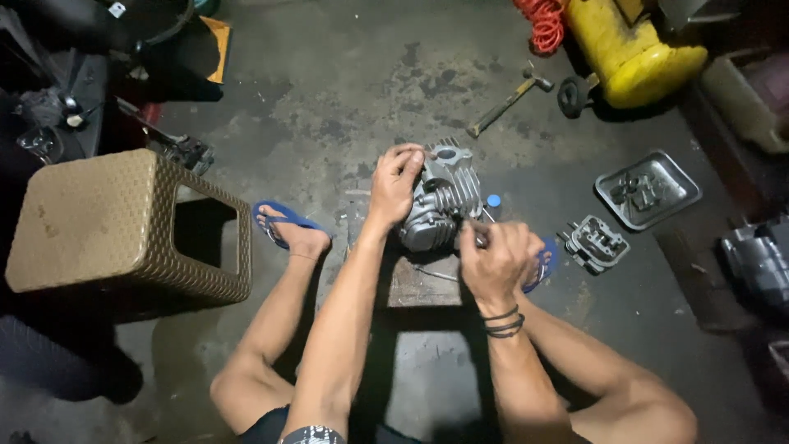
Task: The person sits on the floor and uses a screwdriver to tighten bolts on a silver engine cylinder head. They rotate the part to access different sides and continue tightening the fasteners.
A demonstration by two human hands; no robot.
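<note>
**Gripping a finned engine part over a small block**

Sitting low over the stained concrete floor [345,90], the person is steadying a grey finned metal cylinder head [444,205] that is resting on a small worn wooden block [419,284] between the knees. The left hand [394,182] is lying over the top left of the casting, its fingers [408,156] curling around the upper edge and holding it. The right hand [497,259] is closing into a fist just beside the lower right of the part, pinching a thin metal tool [479,240] whose tip is touching the casting; dark bands are circling that wrist.

Blue flip-flops are showing on both feet, the left one [283,222] lying left of the block. A brown woven plastic stool [123,222] is standing further left. To the right, a second grey engine casting [596,242] is lying near a shallow metal tray [649,189] holding small parts. A wooden-handled hammer [509,100] is lying beyond, near a yellow tank [633,49] and an orange coiled hose [542,23].
</note>
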